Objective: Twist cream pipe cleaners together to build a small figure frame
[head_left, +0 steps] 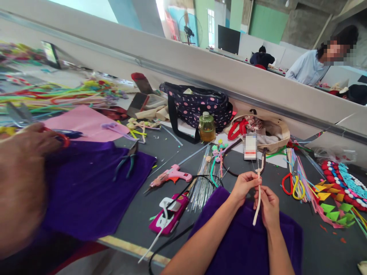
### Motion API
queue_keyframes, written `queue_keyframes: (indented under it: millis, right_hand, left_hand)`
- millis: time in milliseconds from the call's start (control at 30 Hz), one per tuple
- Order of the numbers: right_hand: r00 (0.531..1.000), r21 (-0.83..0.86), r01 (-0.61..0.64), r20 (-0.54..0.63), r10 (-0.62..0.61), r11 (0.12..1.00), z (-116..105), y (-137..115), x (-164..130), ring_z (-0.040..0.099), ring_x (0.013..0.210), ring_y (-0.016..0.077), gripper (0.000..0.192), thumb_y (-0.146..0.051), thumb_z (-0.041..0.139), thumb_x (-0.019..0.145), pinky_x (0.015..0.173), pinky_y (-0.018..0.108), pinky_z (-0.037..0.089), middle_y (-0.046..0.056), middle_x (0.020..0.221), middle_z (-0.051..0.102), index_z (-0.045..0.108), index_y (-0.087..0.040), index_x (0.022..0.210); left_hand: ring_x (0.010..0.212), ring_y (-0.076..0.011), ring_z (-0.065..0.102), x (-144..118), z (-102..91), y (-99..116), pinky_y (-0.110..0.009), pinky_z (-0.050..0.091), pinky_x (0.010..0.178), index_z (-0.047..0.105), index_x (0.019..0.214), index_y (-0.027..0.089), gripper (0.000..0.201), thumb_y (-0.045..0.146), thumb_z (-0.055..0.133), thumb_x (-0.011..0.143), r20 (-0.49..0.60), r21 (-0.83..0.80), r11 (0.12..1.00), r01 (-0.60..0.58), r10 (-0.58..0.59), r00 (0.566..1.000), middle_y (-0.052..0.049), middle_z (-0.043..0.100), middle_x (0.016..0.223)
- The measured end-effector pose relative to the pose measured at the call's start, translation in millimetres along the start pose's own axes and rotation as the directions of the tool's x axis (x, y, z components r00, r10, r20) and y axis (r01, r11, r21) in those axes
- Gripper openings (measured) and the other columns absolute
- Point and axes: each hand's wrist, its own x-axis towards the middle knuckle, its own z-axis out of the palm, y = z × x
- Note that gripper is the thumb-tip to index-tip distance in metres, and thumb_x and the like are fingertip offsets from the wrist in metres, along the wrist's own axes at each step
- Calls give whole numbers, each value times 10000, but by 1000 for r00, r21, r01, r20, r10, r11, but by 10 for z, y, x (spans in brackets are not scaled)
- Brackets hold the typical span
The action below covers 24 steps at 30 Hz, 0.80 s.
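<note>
Fingers of the left hand [243,184] pinch a cream pipe cleaner [258,191] near its top; the right hand [268,206] grips it lower down, over purple cloth [243,240]. Its upper end looks twisted (hard to make out). A co-worker's blurred hand [23,179] fills the left edge.
</note>
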Motion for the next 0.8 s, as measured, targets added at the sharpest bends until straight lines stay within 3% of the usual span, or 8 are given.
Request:
queue_keyframes:
  millis: [800]
  right_hand:
    - [999, 160, -23, 26, 19, 987, 49, -49, -18, 352, 383, 44, 164, -349, 644, 809, 357, 145, 345, -77, 490, 426, 644, -188, 773]
  left_hand:
    - [571, -89, 567, -75, 60, 76, -220, 434, 589, 628, 638, 116, 276, 245, 841, 520, 17, -1, 1000, 8, -7, 1000, -40, 668, 715]
